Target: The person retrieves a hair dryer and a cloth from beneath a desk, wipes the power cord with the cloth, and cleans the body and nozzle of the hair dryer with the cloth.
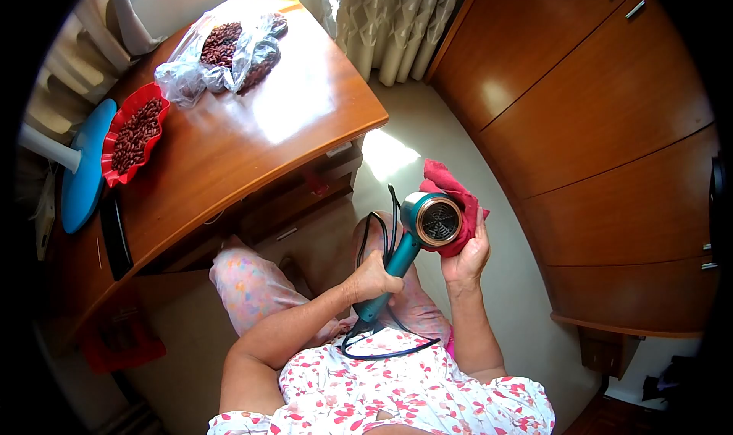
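A teal hair dryer (398, 261) with a copper-coloured ring is held above my lap, its round grille end turned up toward me. My left hand (376, 278) is wrapped round its handle. Loops of black cord (379, 353) hang beside the handle and across my lap. In my right hand (467, 258) is a red cloth (444, 177), pressed against the side and back of the dryer's head. The cloth hides part of the dryer, and some of my right fingers are out of sight behind it.
To the left stands a wooden desk (229, 156). On it are a plastic bag (183, 80) of dark red beans, a red scalloped dish (163, 114) of similar beans, a blue round base (80, 198) and a black object (116, 236). Wooden cabinets (595, 168) line the right.
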Available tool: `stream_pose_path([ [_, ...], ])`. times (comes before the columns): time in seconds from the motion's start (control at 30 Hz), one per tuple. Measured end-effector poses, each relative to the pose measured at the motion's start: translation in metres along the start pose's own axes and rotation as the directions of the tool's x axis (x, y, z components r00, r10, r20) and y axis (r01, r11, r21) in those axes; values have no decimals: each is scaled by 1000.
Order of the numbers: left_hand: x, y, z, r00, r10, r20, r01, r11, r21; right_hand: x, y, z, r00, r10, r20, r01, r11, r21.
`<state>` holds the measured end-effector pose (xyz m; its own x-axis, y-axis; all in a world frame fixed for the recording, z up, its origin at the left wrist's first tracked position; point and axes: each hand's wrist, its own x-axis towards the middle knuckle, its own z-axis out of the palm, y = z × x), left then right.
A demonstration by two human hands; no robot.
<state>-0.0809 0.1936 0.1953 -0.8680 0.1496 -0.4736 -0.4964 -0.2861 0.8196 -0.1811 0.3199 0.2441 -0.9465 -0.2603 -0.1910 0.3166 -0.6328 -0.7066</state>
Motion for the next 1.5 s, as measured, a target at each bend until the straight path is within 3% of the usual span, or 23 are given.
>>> stream_pose_path([
  [0.07,1,-3,-1,1000,5,8,-5,1000,-9,0,0,0,997,-4,-72,3,1000,-16],
  [0.3,-2,2,1,998,19,68,-17,999,-36,3,0,-4,995,17,-101,-26,996,-84],
  [0.6,-2,3,1,999,-7,39,8,999,-33,-13,15,11,970,-143,-195,84,955,-283],
  [0.77,-3,7,-1,998,56,8,-56,998,-35,-29,40,15,933,-354,-70,316,895,-315],
  [0.8,-3,8,-2,997,71,-10,-71,997,-33,-33,47,10,929,-369,-15,334,856,-396],
  [0.97,1,6,-1,992,124,-7,-125,991,-52,-37,59,12,888,-430,163,458,788,-411],
  [1.03,3,3,0,982,180,-53,-180,984,-2,-34,59,5,834,-475,281,512,476,-715],
  [1.1,2,3,4,973,216,-77,-217,976,4,-25,54,9,786,-524,329,583,449,-677],
  [1.17,2,4,5,962,252,-103,-252,968,11,-18,48,12,596,-577,559,704,39,-709],
  [1.5,-1,5,3,945,232,-232,-220,973,77,-3,35,26,646,-503,574,682,45,-730],
])
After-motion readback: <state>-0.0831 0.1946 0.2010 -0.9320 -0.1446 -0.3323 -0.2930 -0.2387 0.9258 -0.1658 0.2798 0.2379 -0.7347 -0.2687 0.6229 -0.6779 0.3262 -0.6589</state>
